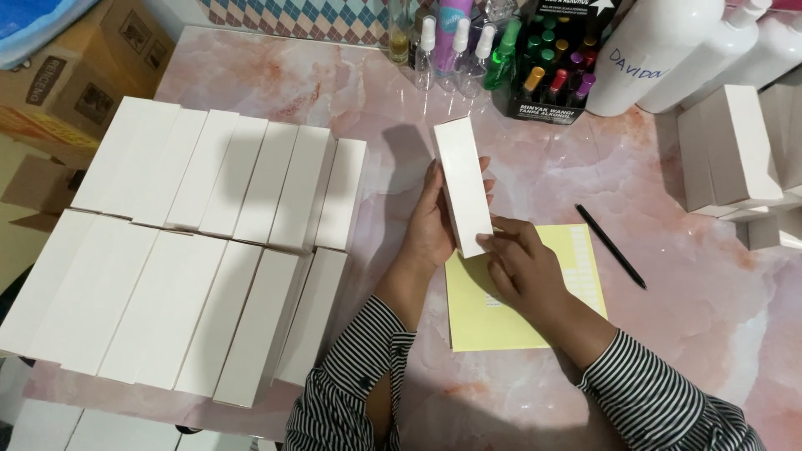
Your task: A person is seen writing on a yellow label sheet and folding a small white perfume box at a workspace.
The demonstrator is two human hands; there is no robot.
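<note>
White box (462, 184) — between left hand (430, 225) and right hand (520, 263) fingertips.

The tall box (464, 185) looks like matt white card, smooth-faced, as do the stacked boxes (184, 250). The worktop (693, 292) has a polished pink marble look, and the yellow sheet (484, 321) is plain matt paper. The pen (611, 246) seems black plastic; the sleeves (351, 392) are striped cloth.

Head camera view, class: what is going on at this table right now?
A person in striped sleeves holds a slim white box over a pink marble table. The left hand grips its side; the right hand presses at its lower end. A yellow sticker sheet lies beneath, a black pen beside it, and rows of white boxes lie to the left.
</note>
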